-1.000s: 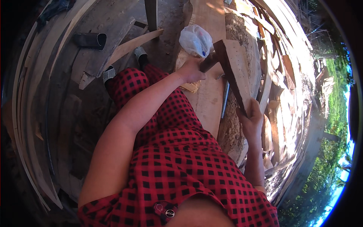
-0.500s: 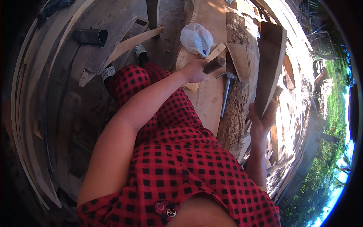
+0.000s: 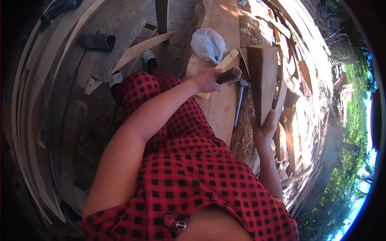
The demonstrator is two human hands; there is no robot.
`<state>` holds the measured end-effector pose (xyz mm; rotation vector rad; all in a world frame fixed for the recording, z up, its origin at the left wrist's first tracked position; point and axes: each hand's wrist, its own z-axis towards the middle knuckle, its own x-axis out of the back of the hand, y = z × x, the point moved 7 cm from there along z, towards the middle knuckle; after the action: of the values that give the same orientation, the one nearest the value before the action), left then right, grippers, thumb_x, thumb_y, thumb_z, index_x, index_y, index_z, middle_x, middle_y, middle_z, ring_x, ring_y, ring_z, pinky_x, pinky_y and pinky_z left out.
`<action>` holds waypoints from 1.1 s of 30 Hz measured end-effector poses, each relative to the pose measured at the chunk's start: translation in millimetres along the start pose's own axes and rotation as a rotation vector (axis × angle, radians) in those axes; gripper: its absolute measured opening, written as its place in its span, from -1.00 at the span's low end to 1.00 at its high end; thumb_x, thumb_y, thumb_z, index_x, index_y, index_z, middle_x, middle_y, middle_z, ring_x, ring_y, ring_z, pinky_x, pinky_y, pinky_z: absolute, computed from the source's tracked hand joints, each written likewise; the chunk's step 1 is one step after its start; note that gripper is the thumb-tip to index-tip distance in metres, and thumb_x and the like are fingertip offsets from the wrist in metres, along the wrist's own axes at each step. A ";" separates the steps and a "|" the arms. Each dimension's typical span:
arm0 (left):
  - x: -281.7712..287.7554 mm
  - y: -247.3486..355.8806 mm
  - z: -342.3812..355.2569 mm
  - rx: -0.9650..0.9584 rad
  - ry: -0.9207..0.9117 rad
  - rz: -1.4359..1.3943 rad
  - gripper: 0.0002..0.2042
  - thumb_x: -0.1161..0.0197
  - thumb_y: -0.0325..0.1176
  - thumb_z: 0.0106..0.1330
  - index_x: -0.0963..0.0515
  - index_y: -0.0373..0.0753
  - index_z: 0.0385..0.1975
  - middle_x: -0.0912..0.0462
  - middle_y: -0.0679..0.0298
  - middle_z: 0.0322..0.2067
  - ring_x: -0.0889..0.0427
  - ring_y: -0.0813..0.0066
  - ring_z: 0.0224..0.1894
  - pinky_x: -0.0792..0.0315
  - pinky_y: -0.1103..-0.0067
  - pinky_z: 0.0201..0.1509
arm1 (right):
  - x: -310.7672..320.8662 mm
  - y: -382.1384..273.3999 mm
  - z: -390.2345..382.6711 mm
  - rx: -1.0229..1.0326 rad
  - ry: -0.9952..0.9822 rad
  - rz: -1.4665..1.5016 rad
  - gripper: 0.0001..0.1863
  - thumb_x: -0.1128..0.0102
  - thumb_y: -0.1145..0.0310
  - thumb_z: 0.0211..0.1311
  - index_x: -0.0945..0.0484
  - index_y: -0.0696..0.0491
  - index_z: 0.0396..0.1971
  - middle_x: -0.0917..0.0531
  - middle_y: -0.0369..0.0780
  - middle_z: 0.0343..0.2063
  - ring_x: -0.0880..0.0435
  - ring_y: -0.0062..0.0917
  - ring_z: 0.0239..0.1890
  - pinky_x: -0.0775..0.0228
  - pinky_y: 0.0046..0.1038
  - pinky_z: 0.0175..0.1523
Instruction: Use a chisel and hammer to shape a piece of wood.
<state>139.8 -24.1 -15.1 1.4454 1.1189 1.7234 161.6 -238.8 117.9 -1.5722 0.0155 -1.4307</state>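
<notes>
My left hand (image 3: 207, 80) is closed round a thick brown wooden handle (image 3: 230, 75); its rounded end sticks out to the right, and the rest of it is hidden by the fist. In my right hand (image 3: 264, 130) a tapered wooden board (image 3: 261, 76) is held upright by its narrow lower end, its wide end up. A claw hammer (image 3: 239, 100) lies on a broad plank (image 3: 219, 114) between the two hands, its head partly hidden by the handle's end. Beyond my left hand, a small wood strip (image 3: 227, 59) lies next to a white plastic bag (image 3: 208, 43).
A rough bark-edged log (image 3: 242, 138) runs along the plank's right side. Wood offcuts (image 3: 299, 132) are heaped farther right. To the left lie a dark tube-like piece (image 3: 97, 42), more boards (image 3: 134, 50) and long curved strips (image 3: 30, 100). A dark post (image 3: 162, 16) stands ahead.
My right hand has brought the wooden board leftward, closer to the hammer, and its wide end has dropped lower. My left hand stays almost in place on the handle.
</notes>
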 end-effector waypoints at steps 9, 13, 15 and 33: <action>-0.4 2.5 1.6 0.018 -0.069 0.062 -0.59 -0.24 -0.34 -0.14 -0.45 -0.22 -0.19 -0.58 0.09 -0.34 -0.56 0.21 -0.23 -0.38 0.47 -0.07 | 21.4 10.8 -2.5 -0.221 0.116 0.328 -0.57 -0.20 0.45 0.08 -0.26 0.15 -0.06 -0.55 -0.09 -0.42 -0.55 -0.43 -0.38 -0.38 -0.45 -0.25; -2.0 -3.1 2.4 -0.013 -0.065 0.034 -0.62 -0.22 -0.30 -0.12 -0.46 -0.22 -0.22 -0.57 0.07 -0.35 -0.55 0.15 -0.25 -0.39 0.45 -0.10 | -5.1 11.3 -3.6 -0.057 -0.231 -0.116 -0.57 -0.22 0.47 0.06 -0.27 0.11 -0.08 -0.51 -0.05 -0.42 -0.51 -0.31 -0.40 -0.36 -0.41 -0.25; 1.0 3.8 0.6 0.000 -0.076 0.053 -0.62 -0.23 -0.32 -0.12 -0.45 -0.22 -0.22 -0.58 0.09 -0.35 -0.55 0.18 -0.24 -0.38 0.46 -0.10 | -1.3 8.4 -2.8 -0.050 -0.209 -0.050 -0.57 -0.25 0.47 0.02 -0.30 0.12 -0.10 -0.49 -0.16 -0.43 -0.42 -0.44 -0.48 -0.34 -0.45 -0.28; -3.7 1.8 0.6 0.006 -0.124 0.036 -0.53 -0.26 -0.38 -0.16 -0.45 -0.21 -0.12 -0.58 0.13 -0.36 -0.56 0.29 -0.23 -0.37 0.50 -0.07 | -6.2 29.2 -11.3 -0.150 -0.192 -0.108 -0.64 -0.21 0.49 0.05 -0.26 0.15 -0.20 -0.49 -0.17 -0.38 -0.49 -0.42 -0.44 -0.34 -0.45 -0.27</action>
<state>141.3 -28.0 -15.2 1.5624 1.0385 1.6314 167.5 -257.6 92.8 -1.8534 -0.0781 -1.3816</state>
